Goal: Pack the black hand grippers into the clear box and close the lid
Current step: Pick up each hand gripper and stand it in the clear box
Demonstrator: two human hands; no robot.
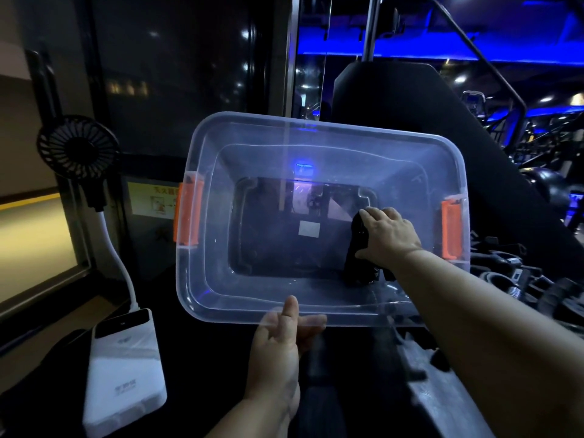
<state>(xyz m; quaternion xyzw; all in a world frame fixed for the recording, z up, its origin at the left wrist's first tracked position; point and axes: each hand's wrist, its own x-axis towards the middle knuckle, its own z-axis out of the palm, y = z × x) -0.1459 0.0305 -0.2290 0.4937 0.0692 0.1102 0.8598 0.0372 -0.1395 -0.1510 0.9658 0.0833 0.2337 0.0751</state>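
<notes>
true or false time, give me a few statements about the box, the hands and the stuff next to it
1. The right hand holds a black hand gripper inside the clear box. True.
2. The left hand rests on the white power bank. False: it grips the near rim of the clear box, and the white power bank lies apart, to its left.
3. The lid is shut on the box. False: the clear box is open, with no lid on it.
4. The box has an orange latch at each short end. True.
5. A small black fan stands to the left of the box. True.
</notes>
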